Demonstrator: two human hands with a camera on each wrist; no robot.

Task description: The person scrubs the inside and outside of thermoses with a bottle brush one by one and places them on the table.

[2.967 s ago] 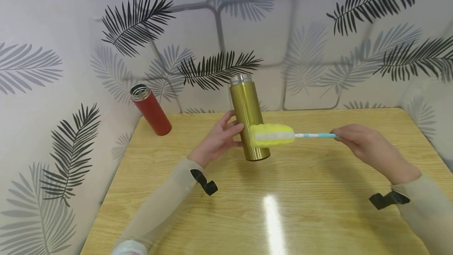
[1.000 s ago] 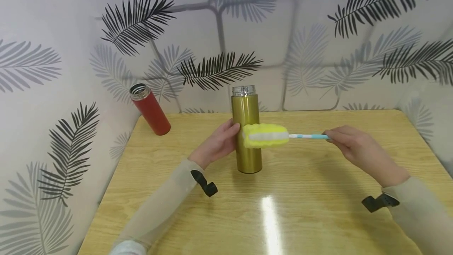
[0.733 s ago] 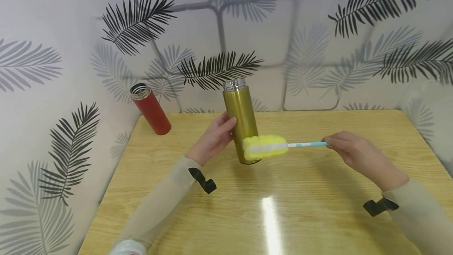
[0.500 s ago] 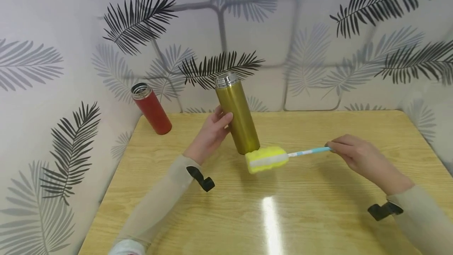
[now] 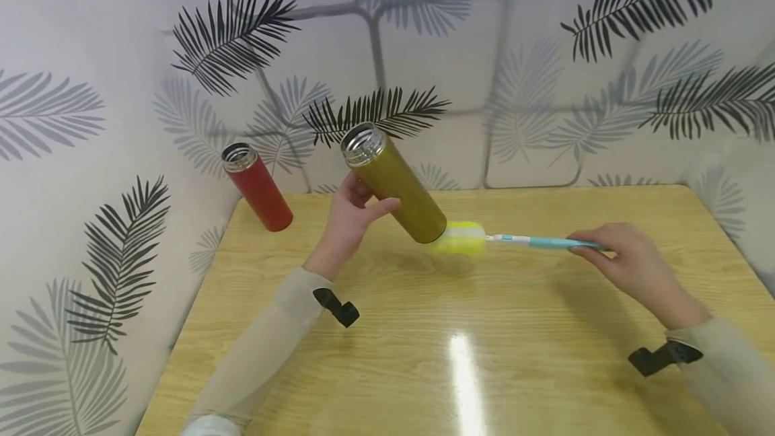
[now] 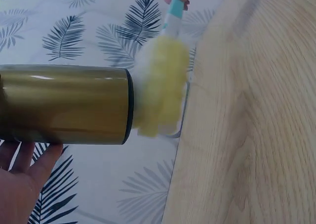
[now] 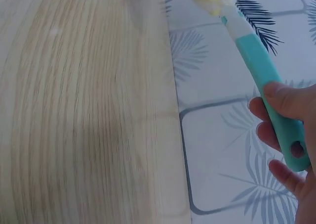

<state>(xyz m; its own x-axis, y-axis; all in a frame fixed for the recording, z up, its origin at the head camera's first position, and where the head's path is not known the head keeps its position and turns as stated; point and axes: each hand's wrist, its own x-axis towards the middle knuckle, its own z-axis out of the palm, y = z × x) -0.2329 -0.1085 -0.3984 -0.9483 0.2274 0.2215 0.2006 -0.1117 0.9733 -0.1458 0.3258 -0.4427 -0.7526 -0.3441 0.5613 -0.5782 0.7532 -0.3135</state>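
A gold thermos bottle [image 5: 402, 187] without a lid is gripped by my left hand [image 5: 348, 224]. It is tilted, its steel mouth up and to the left, its dark-rimmed base down to the right. My right hand [image 5: 630, 268] holds a bottle brush by its teal handle [image 7: 259, 61], thumb on one side and fingers on the other. The brush's yellow and white sponge head [image 6: 163, 85] is right at the bottle's base in the left wrist view, blurred there. In the head view, the bottle's base overlaps the tip of the sponge.
A red thermos bottle [image 5: 259, 187], also open at the top, stands at the table's back left corner. The wooden table [image 5: 375, 369] meets a leaf-patterned wall covering [image 5: 545, 86] behind. A black band with a small camera sits on each wrist.
My left hand has tipped the gold bottle further left, so its mouth now shows. The brush has passed from the bottle's side, down below it, and back up to its base.
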